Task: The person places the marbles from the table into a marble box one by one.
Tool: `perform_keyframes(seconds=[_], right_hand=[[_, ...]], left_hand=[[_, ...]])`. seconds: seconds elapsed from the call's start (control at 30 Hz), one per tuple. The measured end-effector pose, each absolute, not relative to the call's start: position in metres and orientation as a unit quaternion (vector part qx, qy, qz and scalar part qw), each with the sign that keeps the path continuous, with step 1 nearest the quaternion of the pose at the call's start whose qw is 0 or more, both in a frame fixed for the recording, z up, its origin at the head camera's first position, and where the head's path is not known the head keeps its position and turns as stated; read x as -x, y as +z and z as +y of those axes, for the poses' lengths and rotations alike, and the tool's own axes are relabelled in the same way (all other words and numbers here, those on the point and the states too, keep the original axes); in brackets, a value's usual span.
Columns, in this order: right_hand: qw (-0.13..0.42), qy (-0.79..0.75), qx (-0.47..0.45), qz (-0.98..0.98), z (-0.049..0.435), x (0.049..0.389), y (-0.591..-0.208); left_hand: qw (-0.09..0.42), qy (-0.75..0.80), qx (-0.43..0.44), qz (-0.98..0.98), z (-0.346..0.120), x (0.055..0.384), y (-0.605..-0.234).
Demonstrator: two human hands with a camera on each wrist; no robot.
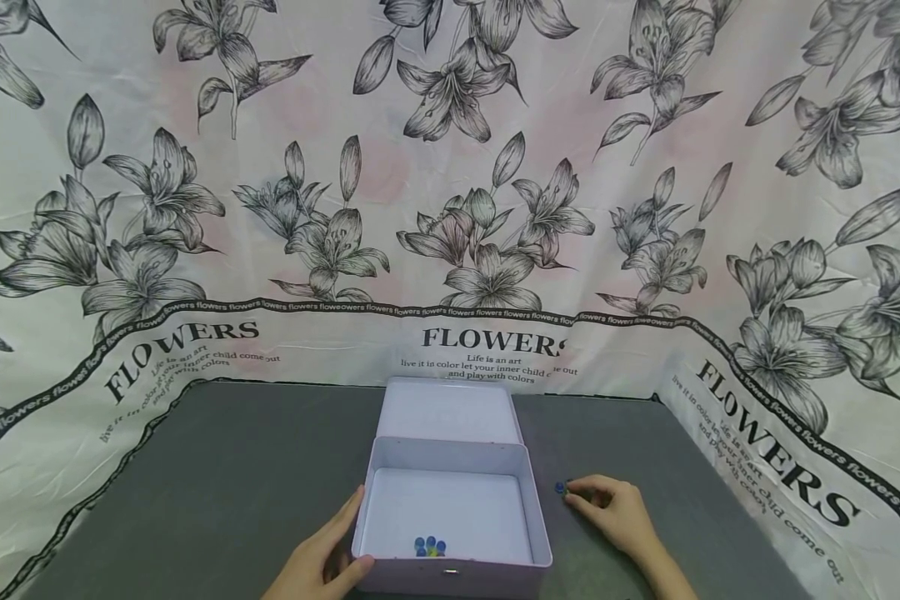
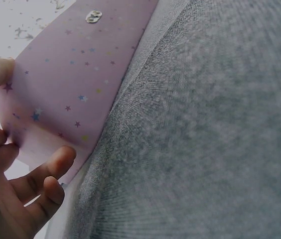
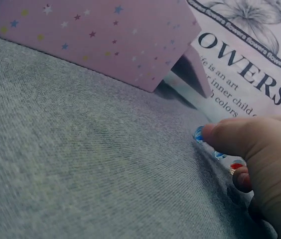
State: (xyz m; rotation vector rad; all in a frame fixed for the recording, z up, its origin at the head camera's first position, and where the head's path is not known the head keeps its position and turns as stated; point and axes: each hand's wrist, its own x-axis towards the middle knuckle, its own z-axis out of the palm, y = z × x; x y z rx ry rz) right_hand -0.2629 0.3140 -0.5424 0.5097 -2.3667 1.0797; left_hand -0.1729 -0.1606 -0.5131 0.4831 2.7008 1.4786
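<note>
An open tin box (image 1: pixel 450 575), pink with small stars, stands in front of me in the head view. Several blue and green glass marbles (image 1: pixel 431 547) lie inside by its front wall. My left hand (image 1: pixel 322 550) grips the front left corner, thumb on the front and fingers along the side. To the right of the box, my right hand (image 1: pixel 615 510) has thumb and forefinger together at a blue marble (image 3: pixel 199 133). Further marbles, one of them with red (image 3: pixel 236 165), show beneath that hand in the right wrist view, partly hidden by its fingers.
The box's lid (image 1: pixel 448 410) is tipped back behind it. A grey cloth (image 1: pixel 255 467) covers the table. A white sheet (image 1: pixel 480 342) printed with flowers and lettering hangs at the back and along both sides.
</note>
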Motion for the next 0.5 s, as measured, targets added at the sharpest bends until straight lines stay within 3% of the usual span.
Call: perform_keyframes(seconds=[0.5], right_hand=[[0.209, 0.492, -0.088, -0.84, 0.296, 0.255, -0.511]], left_hand=[[0.022, 0.489, -0.145, 0.86, -0.16, 0.174, -0.516]])
